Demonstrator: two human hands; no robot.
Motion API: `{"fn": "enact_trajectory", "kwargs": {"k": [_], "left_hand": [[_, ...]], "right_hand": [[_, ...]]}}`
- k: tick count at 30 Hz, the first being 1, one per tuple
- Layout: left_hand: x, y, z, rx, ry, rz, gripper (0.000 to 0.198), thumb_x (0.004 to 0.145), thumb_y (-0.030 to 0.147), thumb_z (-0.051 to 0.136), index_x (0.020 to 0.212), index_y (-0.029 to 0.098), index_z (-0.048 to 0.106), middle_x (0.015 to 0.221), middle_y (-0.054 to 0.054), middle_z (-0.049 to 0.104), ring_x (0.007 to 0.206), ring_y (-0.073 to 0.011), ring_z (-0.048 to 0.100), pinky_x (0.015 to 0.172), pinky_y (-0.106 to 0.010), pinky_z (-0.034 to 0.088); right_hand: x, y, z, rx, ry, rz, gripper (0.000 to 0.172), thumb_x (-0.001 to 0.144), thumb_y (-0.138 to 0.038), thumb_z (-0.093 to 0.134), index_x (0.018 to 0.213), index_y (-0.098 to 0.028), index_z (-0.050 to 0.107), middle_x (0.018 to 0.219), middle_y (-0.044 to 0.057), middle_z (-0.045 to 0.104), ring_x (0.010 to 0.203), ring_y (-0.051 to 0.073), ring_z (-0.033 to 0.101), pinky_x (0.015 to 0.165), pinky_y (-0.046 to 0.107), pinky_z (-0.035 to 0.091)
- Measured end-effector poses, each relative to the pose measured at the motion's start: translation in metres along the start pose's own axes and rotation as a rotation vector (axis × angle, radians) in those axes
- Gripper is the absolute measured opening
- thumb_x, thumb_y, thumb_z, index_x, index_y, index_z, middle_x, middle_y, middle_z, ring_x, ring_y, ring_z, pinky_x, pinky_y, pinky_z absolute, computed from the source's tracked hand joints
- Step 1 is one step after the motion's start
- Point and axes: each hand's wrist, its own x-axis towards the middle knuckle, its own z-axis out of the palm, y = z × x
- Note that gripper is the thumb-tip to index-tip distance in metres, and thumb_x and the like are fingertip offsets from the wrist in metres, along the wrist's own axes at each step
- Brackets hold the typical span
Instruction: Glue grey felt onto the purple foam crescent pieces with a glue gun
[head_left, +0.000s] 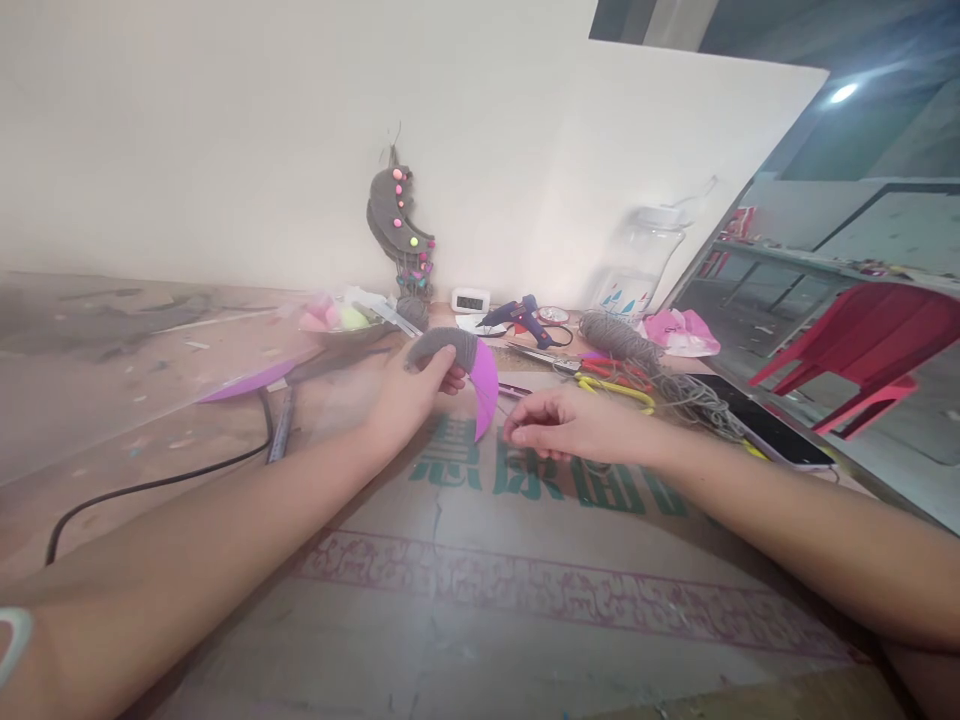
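Observation:
My left hand [435, 372] grips a purple crescent-shaped piece [486, 385] by its upper end. Grey yarn [454, 347] is wound around that upper part, while the lower tip is bare purple and points down. Just to the right, my right hand [547, 422] is closed in a pinch, apart from the crescent, on what looks like a thin strand of grey yarn; the strand itself is hard to see. Behind my right hand are yellow-handled scissors [615, 392] and a loose heap of grey yarn [697, 400].
A finished grey crescent with coloured beads [390, 215] hangs on the white board. Along the back stand a small digital clock [471, 300], a glue gun [525, 320] and a clear bottle [637, 265]. A phone [772, 425] lies at right, near the table edge; a red chair [862, 340] stands beyond.

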Motion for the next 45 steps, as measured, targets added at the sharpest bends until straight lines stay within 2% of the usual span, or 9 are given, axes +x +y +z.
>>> {"fn": "enact_trajectory", "kwargs": {"k": [5,9,17,26,30,33,37,39,45], "left_hand": [[-0.001,0.001,0.000,0.116,-0.065,-0.020,0.025,0.076,0.039,0.055,0.078,0.014,0.060,0.069,-0.005,0.065,0.065,-0.0157,0.062,0.064,-0.028,0.051],[-0.001,0.003,0.002,0.137,-0.112,-0.064,0.021,0.075,0.035,0.055,0.077,0.015,0.060,0.068,-0.004,0.064,0.064,-0.0151,0.061,0.063,-0.027,0.051],[-0.004,0.005,0.003,0.214,-0.168,-0.091,0.018,0.075,0.034,0.054,0.074,0.018,0.061,0.066,-0.001,0.065,0.063,-0.0145,0.060,0.058,-0.023,0.047],[-0.007,0.010,0.006,0.179,-0.222,-0.104,0.015,0.074,0.032,0.055,0.069,0.018,0.061,0.061,-0.002,0.064,0.056,-0.0151,0.057,0.054,-0.024,0.045],[-0.006,0.009,0.007,0.173,-0.209,-0.123,0.013,0.072,0.031,0.057,0.068,0.019,0.061,0.060,-0.001,0.064,0.055,-0.0157,0.057,0.053,-0.024,0.045],[-0.006,0.009,0.008,0.177,-0.207,-0.121,0.014,0.073,0.032,0.056,0.070,0.020,0.062,0.060,-0.001,0.064,0.055,-0.0159,0.057,0.054,-0.025,0.045],[-0.006,0.009,0.007,0.178,-0.214,-0.105,0.016,0.074,0.033,0.056,0.070,0.019,0.061,0.060,-0.002,0.064,0.055,-0.0160,0.058,0.054,-0.025,0.045],[-0.006,0.009,0.006,0.182,-0.211,-0.120,0.016,0.074,0.033,0.055,0.069,0.019,0.061,0.060,-0.002,0.064,0.055,-0.0162,0.058,0.053,-0.025,0.045],[-0.007,0.011,0.006,0.192,-0.238,-0.101,0.016,0.074,0.031,0.055,0.063,0.020,0.060,0.058,-0.002,0.064,0.056,-0.0166,0.058,0.055,-0.025,0.045]], "right_hand": [[-0.008,-0.010,-0.005,-0.298,0.408,-0.214,0.027,0.087,-0.038,0.048,0.082,-0.017,0.065,0.069,0.000,0.059,0.061,0.010,0.048,0.056,0.023,0.035],[-0.007,-0.009,-0.017,-0.366,0.557,-0.228,0.023,0.084,-0.036,0.054,0.084,-0.018,0.068,0.072,0.002,0.062,0.060,0.011,0.050,0.057,0.024,0.037],[0.005,0.015,-0.037,-0.262,0.560,-0.186,0.019,0.078,-0.034,0.061,0.082,-0.018,0.069,0.082,0.004,0.066,0.070,0.015,0.056,0.064,0.028,0.042],[0.015,0.030,-0.025,-0.305,0.560,-0.099,0.020,0.082,-0.029,0.054,0.092,-0.016,0.065,0.091,0.007,0.066,0.069,0.014,0.056,0.064,0.029,0.043],[0.013,0.025,-0.017,0.079,0.444,-0.114,0.053,0.083,-0.031,0.054,0.133,-0.023,0.040,0.123,0.010,0.057,0.061,0.010,0.055,0.049,0.024,0.044],[0.011,0.018,-0.007,0.370,0.268,-0.091,0.068,0.082,-0.034,0.056,0.141,-0.028,0.023,0.132,0.012,0.050,0.046,0.005,0.048,0.042,0.025,0.045],[0.013,0.019,0.000,0.421,0.202,-0.066,0.067,0.081,-0.034,0.059,0.138,-0.025,0.025,0.097,0.004,0.063,0.043,0.005,0.046,0.044,0.024,0.046],[0.014,0.023,-0.001,0.349,0.237,-0.074,0.057,0.081,-0.033,0.059,0.131,-0.022,0.035,0.074,-0.003,0.058,0.044,0.006,0.048,0.047,0.023,0.044],[0.018,0.031,-0.011,0.096,0.357,-0.019,0.026,0.077,-0.040,0.059,0.088,-0.016,0.061,0.058,-0.005,0.050,0.046,0.007,0.043,0.044,0.021,0.031]]}}
